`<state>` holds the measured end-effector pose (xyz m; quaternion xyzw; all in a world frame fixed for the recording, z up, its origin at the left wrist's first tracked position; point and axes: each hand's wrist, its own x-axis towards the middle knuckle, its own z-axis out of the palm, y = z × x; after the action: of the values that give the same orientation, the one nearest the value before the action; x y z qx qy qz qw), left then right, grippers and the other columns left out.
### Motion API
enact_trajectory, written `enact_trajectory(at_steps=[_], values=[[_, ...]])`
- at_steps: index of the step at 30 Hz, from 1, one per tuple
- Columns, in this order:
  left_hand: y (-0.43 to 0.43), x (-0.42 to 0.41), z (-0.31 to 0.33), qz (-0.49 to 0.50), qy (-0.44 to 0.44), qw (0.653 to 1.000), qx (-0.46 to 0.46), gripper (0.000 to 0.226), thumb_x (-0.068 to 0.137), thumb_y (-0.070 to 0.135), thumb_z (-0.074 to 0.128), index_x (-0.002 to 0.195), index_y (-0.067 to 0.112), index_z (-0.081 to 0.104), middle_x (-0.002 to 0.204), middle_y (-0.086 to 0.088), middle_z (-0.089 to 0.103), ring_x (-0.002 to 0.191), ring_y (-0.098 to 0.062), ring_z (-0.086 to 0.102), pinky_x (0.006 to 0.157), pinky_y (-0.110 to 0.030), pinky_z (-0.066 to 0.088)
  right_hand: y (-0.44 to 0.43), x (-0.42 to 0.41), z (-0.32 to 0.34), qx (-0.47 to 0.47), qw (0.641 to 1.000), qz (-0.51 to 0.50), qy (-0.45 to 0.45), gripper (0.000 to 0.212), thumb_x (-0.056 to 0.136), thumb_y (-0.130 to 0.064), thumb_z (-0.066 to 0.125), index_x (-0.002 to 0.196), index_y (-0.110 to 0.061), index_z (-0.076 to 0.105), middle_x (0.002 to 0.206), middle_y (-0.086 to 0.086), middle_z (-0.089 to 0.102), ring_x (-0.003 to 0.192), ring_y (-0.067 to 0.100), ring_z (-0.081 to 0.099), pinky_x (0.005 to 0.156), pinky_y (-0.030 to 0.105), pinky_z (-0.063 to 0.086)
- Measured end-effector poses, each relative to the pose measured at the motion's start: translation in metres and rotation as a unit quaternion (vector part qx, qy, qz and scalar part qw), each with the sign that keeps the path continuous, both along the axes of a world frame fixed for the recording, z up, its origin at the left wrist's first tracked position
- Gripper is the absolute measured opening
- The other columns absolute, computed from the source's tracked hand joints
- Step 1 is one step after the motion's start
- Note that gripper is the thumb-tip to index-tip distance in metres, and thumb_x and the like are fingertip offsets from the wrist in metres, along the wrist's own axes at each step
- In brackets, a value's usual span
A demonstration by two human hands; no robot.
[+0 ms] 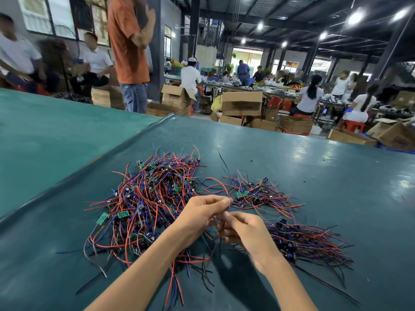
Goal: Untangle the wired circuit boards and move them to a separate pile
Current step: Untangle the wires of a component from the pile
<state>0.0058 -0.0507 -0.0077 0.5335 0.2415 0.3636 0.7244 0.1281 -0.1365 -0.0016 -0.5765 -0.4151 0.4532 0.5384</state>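
Pinching limp, featherlight wires [217, 223] between curled fingertips, left hand [202, 213] and right hand [246, 232] work at four o'clock of the snag-prone tangle [152, 194].

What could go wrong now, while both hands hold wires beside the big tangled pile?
The wires pinched by the left hand and right hand may be hooked in the tangled pile, so pulling could drag more circuit boards along. A hard pull might tear a wire from its board. The red wire arching to the small pile could snag it.
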Motion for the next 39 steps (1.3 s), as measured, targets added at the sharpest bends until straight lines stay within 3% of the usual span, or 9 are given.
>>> enact_trajectory(at_steps=[3,7,11,15,24,28,35,39], values=[[0.002,-0.003,-0.001,-0.005,0.022,1.0,0.013,0.021,0.079,0.033,0.076,0.088,0.014,0.077,0.075,-0.008,0.067,0.055,-0.016,0.052,0.058,-0.027,0.042,0.001,-0.008,0.002,-0.009,1.0,-0.01,0.022,0.036,0.103,-0.015,0.054,0.076,-0.014,0.078,0.078,0.01,0.073,0.067,0.023,0.07,0.057,0.026,0.056],[0.003,0.002,0.004,0.025,0.011,1.0,-0.002,0.019,0.091,0.021,0.071,0.092,0.003,0.072,0.074,-0.013,0.061,0.05,-0.014,0.05,0.05,-0.023,0.045,0.001,-0.013,0.004,0.002,0.997,-0.036,0.061,0.035,0.102,-0.022,0.056,0.078,-0.008,0.078,0.074,0.014,0.069,0.064,0.027,0.067,0.058,0.034,0.057],[0.008,0.005,0.01,0.065,0.036,0.997,-0.005,0.028,0.097,0.02,0.065,0.071,0.01,0.061,0.057,0.0,0.043,0.05,-0.014,0.04,0.048,-0.021,0.038,-0.003,-0.018,0.003,-0.004,0.996,-0.039,0.08,0.032,0.1,-0.019,0.059,0.08,-0.002,0.076,0.072,0.018,0.067,0.062,0.03,0.066,0.057,0.035,0.057],[0.023,0.002,0.017,0.121,0.025,0.991,-0.052,0.017,0.098,0.015,0.064,0.095,-0.001,0.065,0.064,-0.001,0.046,0.058,-0.01,0.043,0.051,-0.017,0.042,-0.011,-0.024,0.001,-0.011,0.995,-0.036,0.09,0.032,0.099,-0.016,0.061,0.074,-0.003,0.075,0.07,0.021,0.066,0.056,0.029,0.064,0.054,0.033,0.055],[0.041,0.001,0.02,0.215,0.004,0.972,-0.097,0.025,0.096,0.009,0.067,0.104,-0.015,0.068,0.084,-0.012,0.051,0.064,-0.012,0.048,0.052,-0.018,0.048,-0.026,-0.03,-0.003,-0.007,0.995,-0.054,0.086,0.03,0.098,-0.013,0.063,0.076,0.004,0.075,0.067,0.023,0.066,0.055,0.031,0.064,0.05,0.033,0.054],[0.044,0.001,0.02,0.238,0.001,0.965,-0.11,0.019,0.095,0.007,0.068,0.099,-0.011,0.071,0.092,-0.014,0.057,0.068,-0.013,0.052,0.053,-0.02,0.049,-0.028,-0.03,-0.002,-0.011,0.996,-0.06,0.068,0.031,0.098,-0.013,0.062,0.077,0.004,0.075,0.067,0.023,0.066,0.054,0.032,0.065,0.051,0.035,0.056],[0.045,-0.002,0.015,0.234,0.007,0.966,-0.114,0.021,0.093,0.01,0.07,0.097,-0.011,0.072,0.076,-0.006,0.054,0.064,-0.012,0.05,0.055,-0.021,0.05,-0.03,-0.024,-0.006,-0.031,0.995,-0.082,0.046,0.032,0.096,-0.018,0.068,0.071,0.0,0.077,0.064,0.021,0.068,0.052,0.031,0.065,0.043,0.031,0.052],[0.042,-0.008,0.021,0.21,0.011,0.969,-0.129,0.013,0.093,0.012,0.07,0.094,-0.001,0.07,0.07,-0.004,0.053,0.06,-0.01,0.05,0.056,-0.023,0.049,-0.035,-0.019,-0.009,-0.054,0.99,-0.123,0.039,0.042,0.081,-0.037,0.081,0.057,-0.003,0.072,0.051,0.016,0.058,0.039,0.026,0.053,0.042,0.032,0.05]])
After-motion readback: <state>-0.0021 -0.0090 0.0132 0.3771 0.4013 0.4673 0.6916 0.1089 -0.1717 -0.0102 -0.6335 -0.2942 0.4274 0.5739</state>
